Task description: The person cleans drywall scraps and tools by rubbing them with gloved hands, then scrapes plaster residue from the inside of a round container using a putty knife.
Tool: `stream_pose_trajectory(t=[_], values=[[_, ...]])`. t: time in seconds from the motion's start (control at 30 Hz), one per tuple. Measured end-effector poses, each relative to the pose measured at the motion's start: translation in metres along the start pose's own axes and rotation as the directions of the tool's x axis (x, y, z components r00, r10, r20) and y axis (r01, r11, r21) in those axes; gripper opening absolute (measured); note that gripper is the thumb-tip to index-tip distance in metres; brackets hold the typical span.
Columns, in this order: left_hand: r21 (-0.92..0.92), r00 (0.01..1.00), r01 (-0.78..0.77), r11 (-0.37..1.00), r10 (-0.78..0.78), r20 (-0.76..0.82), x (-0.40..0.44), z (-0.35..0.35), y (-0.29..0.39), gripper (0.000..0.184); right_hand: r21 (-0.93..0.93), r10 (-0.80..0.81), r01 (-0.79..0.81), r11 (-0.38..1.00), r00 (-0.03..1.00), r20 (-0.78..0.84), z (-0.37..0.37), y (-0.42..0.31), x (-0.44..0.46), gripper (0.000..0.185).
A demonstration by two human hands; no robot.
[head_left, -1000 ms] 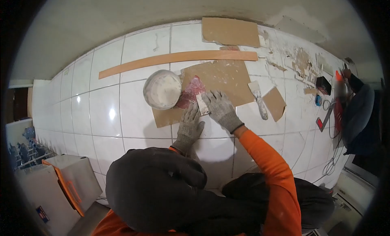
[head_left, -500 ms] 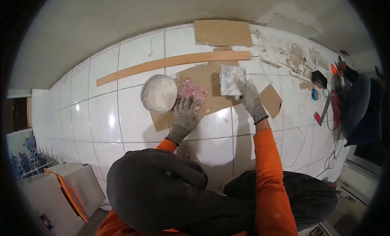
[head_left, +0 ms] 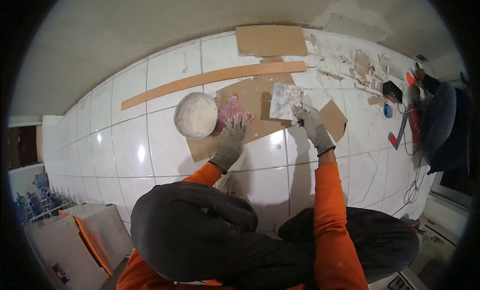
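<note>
My left hand (head_left: 231, 142), in a grey glove, has its fingers closed on the lower edge of a crumpled pink-red cloth (head_left: 233, 108) smeared with white. The cloth lies on a piece of brown cardboard (head_left: 258, 128). My gloved right hand (head_left: 311, 123) grips a wide, square-bladed trowel (head_left: 286, 101) by its near right corner; white paste covers the blade, and the handle is hidden. It is held above the cardboard, casting a shadow. Left of the cloth stands a round bucket (head_left: 196, 115) with white paste inside, partly over the cardboard.
A long wooden strip (head_left: 215, 80) lies beyond the bucket. Another cardboard sheet (head_left: 271, 40) is near the wall, a smaller piece (head_left: 333, 121) to the right. At far right, a person (head_left: 445, 125) is beside a black box (head_left: 392, 91), a blue tape (head_left: 387, 111) and cables.
My left hand has shifted slightly right and its fingers have drawn together on the cloth, which is more bunched. The trowel has tilted in my right hand, and its blade shows less blur.
</note>
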State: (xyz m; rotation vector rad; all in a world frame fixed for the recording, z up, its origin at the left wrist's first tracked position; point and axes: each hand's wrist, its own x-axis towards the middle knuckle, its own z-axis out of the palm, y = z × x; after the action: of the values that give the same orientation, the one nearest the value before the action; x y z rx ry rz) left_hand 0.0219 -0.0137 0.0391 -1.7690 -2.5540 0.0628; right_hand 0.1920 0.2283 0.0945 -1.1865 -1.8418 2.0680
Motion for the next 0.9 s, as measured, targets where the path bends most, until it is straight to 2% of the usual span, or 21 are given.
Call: stream_pose_trajectory(t=[0.03, 0.1, 0.13, 0.17, 0.2, 0.23, 0.27, 0.3, 0.33, 0.43, 0.47, 0.53, 0.6, 0.63, 0.67, 0.7, 0.73, 0.77, 0.83, 0.87, 0.9], values=[[0.039, 1.000, -0.005, 0.999, 0.005, 0.009, 0.001, 0.000, 0.001, 0.070, 0.009, 0.013, -0.013, 1.000, 1.000, 0.010, -0.001, 0.003, -0.001, 0.035], [-0.007, 0.998, 0.004, 1.000, -0.003, 0.065, 0.003, 0.005, -0.004, 0.070, 0.020, 0.028, -0.028, 0.999, 0.999, 0.025, -0.010, 0.009, 0.006, 0.033], [-0.028, 0.996, 0.014, 1.000, -0.011, 0.093, 0.004, 0.007, -0.008, 0.071, -0.311, -0.056, 0.043, 0.950, 0.998, -0.034, -0.017, 0.027, 0.017, 0.030], [0.025, 1.000, 0.005, 1.000, -0.006, 0.021, 0.005, 0.006, -0.012, 0.072, -0.607, -0.153, 0.083, 0.790, 0.986, -0.065, -0.026, 0.059, 0.033, 0.028], [0.079, 0.999, -0.003, 0.997, 0.007, -0.048, 0.006, 0.004, -0.016, 0.073, -0.834, -0.251, 0.085, 0.545, 0.966, -0.066, -0.030, 0.077, 0.042, 0.025], [0.133, 0.993, -0.008, 0.991, 0.023, -0.112, 0.007, -0.006, -0.018, 0.074, -0.654, -0.187, 0.100, 0.749, 0.980, -0.064, -0.027, 0.061, 0.035, 0.026], [0.013, 0.993, 0.048, 0.999, -0.046, -0.106, 0.007, -0.017, -0.024, 0.074, -0.426, -0.119, 0.090, 0.900, 0.992, -0.040, -0.030, 0.045, 0.026, 0.028], [-0.107, 0.989, 0.109, 0.988, -0.119, -0.085, 0.012, -0.051, -0.029, 0.073, -0.168, -0.053, 0.053, 0.984, 0.999, 0.004, -0.027, 0.026, 0.012, 0.029], [-0.223, 0.979, 0.172, 0.960, -0.191, -0.067, 0.020, -0.077, -0.035, 0.073, -0.106, -0.038, 0.038, 0.994, 0.999, -0.005, -0.026, 0.011, 0.004, 0.028], [-0.575, 0.907, 0.190, 0.796, -0.366, -0.207, 0.032, -0.105, -0.056, 0.064, 0.100, -0.028, 0.027, 0.995, 1.000, 0.009, -0.029, -0.015, -0.003, 0.024], [-0.621, 0.895, 0.273, 0.735, -0.430, -0.115, 0.035, -0.117, -0.059, 0.062, 0.291, -0.034, 0.046, 0.956, 0.998, -0.047, -0.027, -0.014, -0.002, 0.024], [-0.681, 0.844, 0.435, 0.589, -0.531, 0.081, 0.039, -0.136, -0.064, 0.059, 0.628, -0.009, 0.108, 0.771, 0.987, -0.159, -0.018, -0.024, -0.010, 0.023], [-0.676, 0.833, 0.497, 0.543, -0.517, 0.197, 0.038, -0.122, -0.074, 0.057, 0.296, -0.174, 0.175, 0.939, 0.984, -0.028, -0.041, 0.027, 0.008, 0.024], [-0.704, 0.820, 0.518, 0.486, -0.516, 0.247, 0.036, -0.112, -0.076, 0.056, 0.115, -0.235, 0.228, 0.967, 0.970, 0.058, -0.050, 0.045, 0.016, 0.024], [-0.727, 0.806, 0.539, 0.426, -0.513, 0.297, 0.034, -0.103, -0.078, 0.055, -0.137, -0.111, 0.116, 0.984, 0.993, 0.044, -0.050, 0.043, 0.020, 0.023], [-0.771, 0.789, 0.547, 0.328, -0.510, 0.343, 0.025, -0.093, -0.077, 0.054, -0.374, 0.011, -0.012, 0.927, 1.000, -0.005, -0.045, 0.038, 0.022, 0.021], [-0.792, 0.787, 0.546, 0.274, -0.493, 0.372, 0.016, -0.085, -0.076, 0.054, -0.577, 0.126, -0.150, 0.803, 0.989, -0.082, -0.036, 0.029, 0.016, 0.020], [-0.808, 0.783, 0.547, 0.219, -0.475, 0.401, 0.007, -0.077, -0.075, 0.054, -0.153, 0.046, -0.047, 0.987, 0.999, -0.014, -0.033, 0.023, -0.002, 0.023], [-0.832, 0.807, 0.515, 0.206, -0.443, 0.390, -0.006, -0.068, -0.080, 0.056, -0.089, 0.033, -0.036, 0.995, 0.999, -0.031, -0.029, 0.027, -0.003, 0.024], [-0.820, 0.822, 0.501, 0.277, -0.450, 0.350, -0.014, -0.065, -0.082, 0.057, -0.059, 0.022, -0.024, 0.998, 0.999, -0.038, -0.027, 0.026, -0.001, 0.025], [-0.804, 0.836, 0.483, 0.346, -0.455, 0.307, -0.023, -0.060, -0.083, 0.057, -0.241, 0.030, -0.040, 0.970, 0.999, -0.045, -0.030, 0.031, 0.007, 0.026]])
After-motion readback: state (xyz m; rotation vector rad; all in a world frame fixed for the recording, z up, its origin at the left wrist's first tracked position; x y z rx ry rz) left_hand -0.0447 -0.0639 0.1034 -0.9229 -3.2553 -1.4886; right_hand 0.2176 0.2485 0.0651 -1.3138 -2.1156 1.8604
